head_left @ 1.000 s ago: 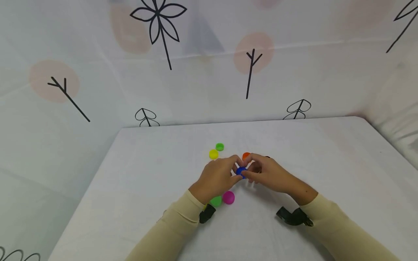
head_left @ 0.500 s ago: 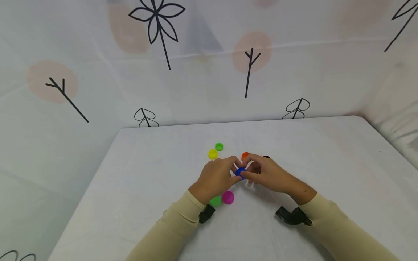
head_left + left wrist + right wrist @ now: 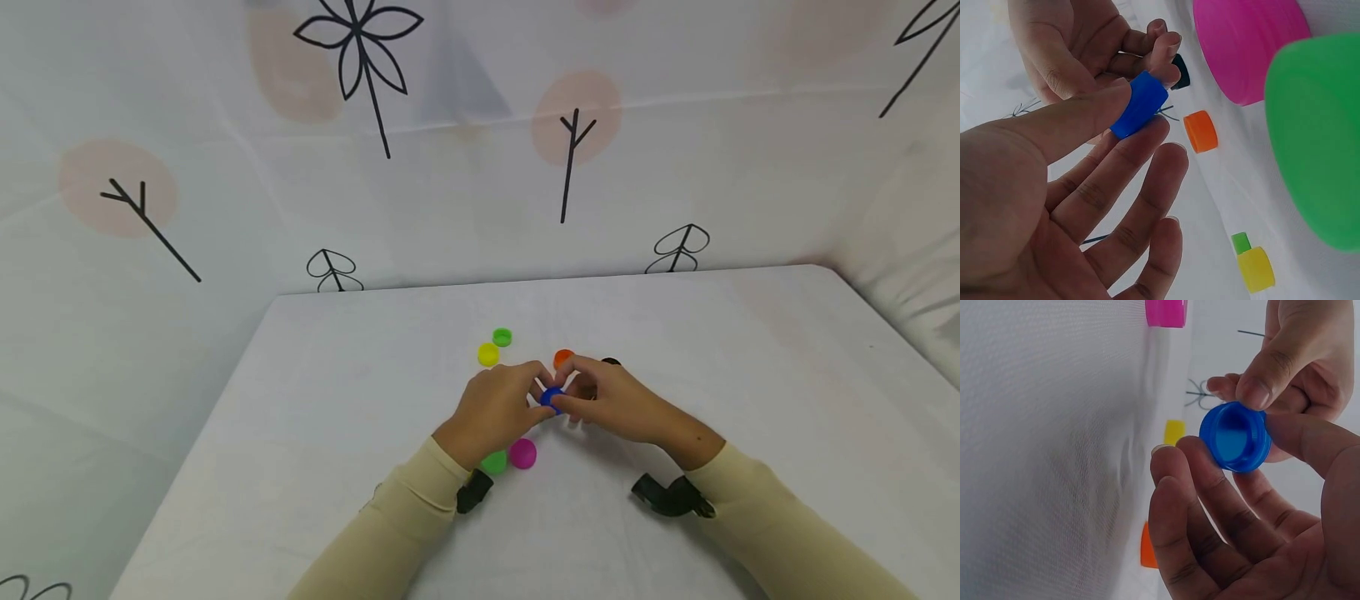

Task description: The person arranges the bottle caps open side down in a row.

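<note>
A blue bottle cap (image 3: 552, 400) is held between both hands above the white table. My left hand (image 3: 491, 408) pinches it from the left between thumb and fingers, with the other fingers fanned out loosely in the left wrist view. From the other side, my right hand (image 3: 626, 404) grips the same cap with thumb and fingertips. The right wrist view looks into the cap's hollow underside (image 3: 1233, 440), which has a ridged rim. Just beyond the hands lies an orange cap (image 3: 563, 357), partly covered by the right hand's fingers.
A green cap (image 3: 502, 337) and a yellow cap (image 3: 488, 355) lie farther back. Nearer are a magenta cap (image 3: 522, 454) and a larger green one (image 3: 495, 462), half hidden by the left wrist. A black cap-like piece (image 3: 611, 362) peeks out behind the right hand.
Both hands stay on the blue cap with barely any motion. The head view has shifted slightly, and a little more of the black piece shows behind the right hand.
</note>
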Demonstrator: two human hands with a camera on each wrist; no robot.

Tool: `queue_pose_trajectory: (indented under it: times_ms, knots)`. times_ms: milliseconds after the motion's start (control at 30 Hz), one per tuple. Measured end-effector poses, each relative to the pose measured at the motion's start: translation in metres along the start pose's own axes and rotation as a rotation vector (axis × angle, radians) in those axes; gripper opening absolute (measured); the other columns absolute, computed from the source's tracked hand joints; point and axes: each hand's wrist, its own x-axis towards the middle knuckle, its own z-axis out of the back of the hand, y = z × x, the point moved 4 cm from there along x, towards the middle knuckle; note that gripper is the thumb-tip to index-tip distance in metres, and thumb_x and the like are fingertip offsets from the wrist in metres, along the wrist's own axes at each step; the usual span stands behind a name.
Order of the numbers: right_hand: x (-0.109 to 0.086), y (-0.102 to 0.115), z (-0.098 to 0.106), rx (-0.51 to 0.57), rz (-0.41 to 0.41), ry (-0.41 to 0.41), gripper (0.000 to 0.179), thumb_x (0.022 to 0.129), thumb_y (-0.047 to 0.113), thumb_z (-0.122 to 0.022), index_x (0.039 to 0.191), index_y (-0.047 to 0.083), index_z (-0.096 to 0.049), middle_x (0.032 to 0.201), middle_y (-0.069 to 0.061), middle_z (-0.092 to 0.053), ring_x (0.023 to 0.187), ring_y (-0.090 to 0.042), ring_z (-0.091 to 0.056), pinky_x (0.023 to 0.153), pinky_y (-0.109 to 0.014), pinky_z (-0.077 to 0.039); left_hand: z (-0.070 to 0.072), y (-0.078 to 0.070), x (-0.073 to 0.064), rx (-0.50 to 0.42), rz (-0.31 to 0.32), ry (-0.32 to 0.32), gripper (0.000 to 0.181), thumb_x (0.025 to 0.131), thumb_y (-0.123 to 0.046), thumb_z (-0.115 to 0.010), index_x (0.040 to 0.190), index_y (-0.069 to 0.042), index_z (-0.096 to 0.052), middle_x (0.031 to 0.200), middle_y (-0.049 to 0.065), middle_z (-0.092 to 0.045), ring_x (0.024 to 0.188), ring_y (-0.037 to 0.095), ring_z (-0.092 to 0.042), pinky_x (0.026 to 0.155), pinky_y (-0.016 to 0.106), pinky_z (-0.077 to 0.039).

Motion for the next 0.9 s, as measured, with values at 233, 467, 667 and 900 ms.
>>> queue_pose_trajectory:
  times_ms: [233,467,667,900]
  knots:
    - [0.0004,-0.0007,-0.0004,-0.001,-0.005,-0.005,0.026,0.095,0.025,-0.069,0.11,0.009,-0.055,0.089,-0.009,-0.073,0.073,-0.021,-0.069,0.064,-0.035,-0.059,0.0001,0.0005,0.0007,0.022,0.007,-0.007,0.03,0.085,-0.031,-0.081,0.11,-0.018,-0.071,0.096,-0.007,-0.078,0.082,0.005,-0.07,0.06,0.015,-0.045]
    - [0.0009,-0.0014,0.0006,0.002,-0.01,-0.041,0.029,0.095,0.024,-0.07,0.112,0.008,-0.053,0.092,-0.01,-0.073,0.075,-0.022,-0.069,0.063,-0.034,-0.058,0.0025,-0.0005,0.0002,0.008,0.021,-0.051,0.024,0.086,-0.029,-0.08,0.105,-0.017,-0.073,0.098,-0.006,-0.078,0.087,0.006,-0.073,0.067,0.016,-0.05]
    - [0.001,-0.0002,0.0017,0.002,0.0,-0.084,0.03,0.094,0.025,-0.071,0.113,0.009,-0.053,0.094,-0.011,-0.073,0.077,-0.023,-0.068,0.064,-0.032,-0.056,0.0053,-0.0017,-0.0004,0.038,0.017,-0.071,0.024,0.087,-0.029,-0.079,0.106,-0.017,-0.07,0.094,-0.005,-0.077,0.08,0.005,-0.07,0.063,0.015,-0.049]
    - [0.0015,0.0,0.0028,0.03,0.017,-0.134,0.027,0.094,0.022,-0.07,0.112,0.01,-0.053,0.094,-0.013,-0.071,0.08,-0.028,-0.066,0.063,-0.035,-0.057,0.0059,-0.001,-0.0005,-0.001,0.017,-0.082,0.025,0.088,-0.029,-0.078,0.106,-0.016,-0.067,0.085,-0.005,-0.075,0.07,0.003,-0.066,0.053,0.015,-0.044]
